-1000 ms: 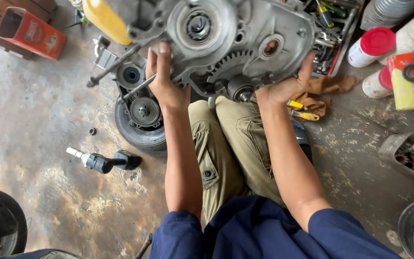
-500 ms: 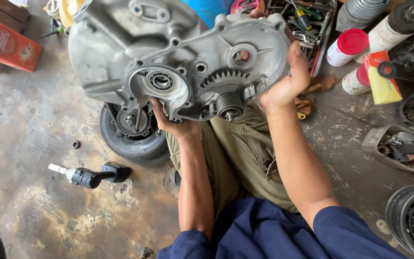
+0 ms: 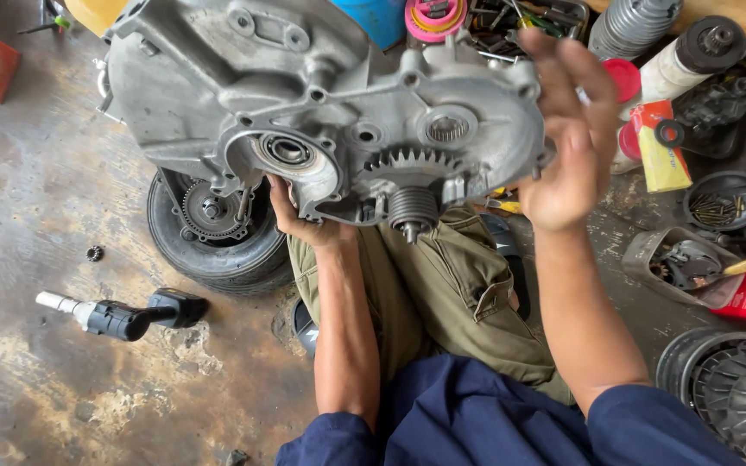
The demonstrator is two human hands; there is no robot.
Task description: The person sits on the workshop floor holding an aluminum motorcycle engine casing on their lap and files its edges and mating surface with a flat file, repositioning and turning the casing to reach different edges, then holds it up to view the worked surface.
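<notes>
Grey metal engine case [image 3: 321, 103], gears exposed, tilted upright above lap, over small tyre.

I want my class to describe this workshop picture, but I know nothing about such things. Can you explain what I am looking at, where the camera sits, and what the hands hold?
The camera sits on a person's head and looks down at their own arms and lap. They sit on a stained concrete floor. Both hands are on a large grey metal engine casing with a toothed gear on its face. The left hand supports its lower edge from beneath; the right hand is at its right end, fingers spread, so its grip is loose. Behind the casing lies a small wheel with a tyre. A black power tool lies to the left, and cans, springs and trays of parts to the right.
</notes>
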